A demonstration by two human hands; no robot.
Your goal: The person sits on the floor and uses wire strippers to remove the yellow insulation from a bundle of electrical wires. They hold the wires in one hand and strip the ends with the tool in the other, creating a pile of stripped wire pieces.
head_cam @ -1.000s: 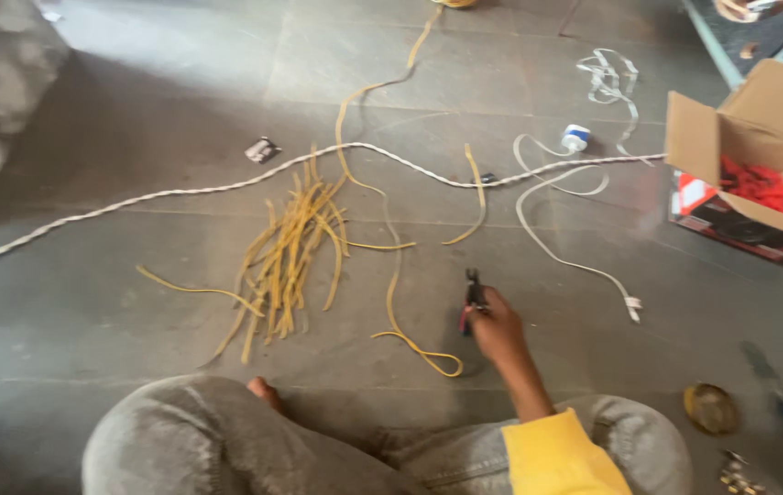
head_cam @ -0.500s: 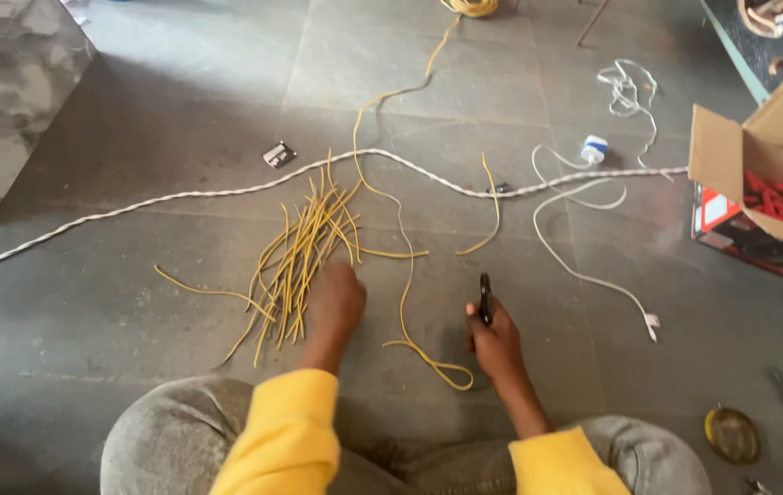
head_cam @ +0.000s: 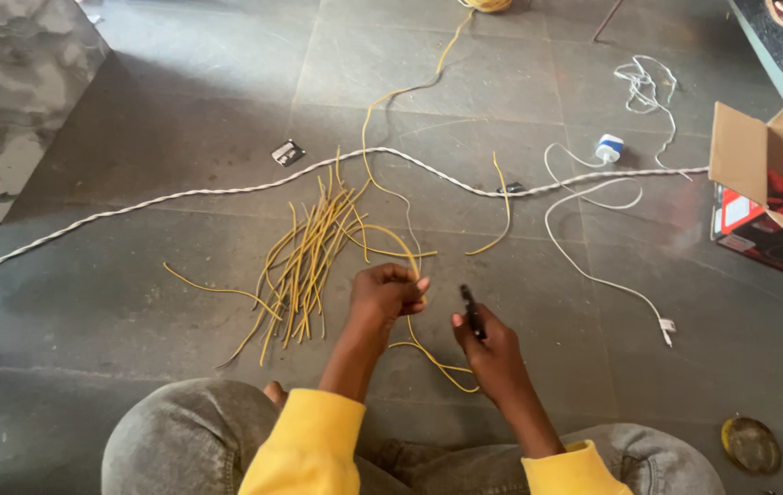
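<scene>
— What are the two hands doing?

— The left hand [head_cam: 384, 291] is curled, its fingers pinched on a long yellow wire [head_cam: 407, 246] that loops up past the hand and trails away over the floor [head_cam: 180, 110] toward its far edge. The right hand [head_cam: 492, 348] is closed around a small black tool [head_cam: 472, 312], which sticks up out of the fist.

— Where does that wire lie below the hands?

— It curves down between them and ends in a bend on the floor just in front of the person's knees, close to the near edge.

— And the rest of the wires?

— A pile of cut yellow wire pieces [head_cam: 304, 266] lies just left of the left hand, fanned out on the floor. A twisted white cord [head_cam: 226, 191] runs across the floor behind the pile, from the left edge toward the right. A single short yellow piece [head_cam: 501, 215] lies behind the right hand, touching that cord.

— Anything off to the right?

— An open cardboard box [head_cam: 758, 156] with red things inside sits at the right edge. A thin white cable with a plug [head_cam: 593, 266] snakes between the box and the hands, and a small white and blue roll [head_cam: 608, 148] lies near it. A round tin lid [head_cam: 750, 445] rests near the right knee.
</scene>
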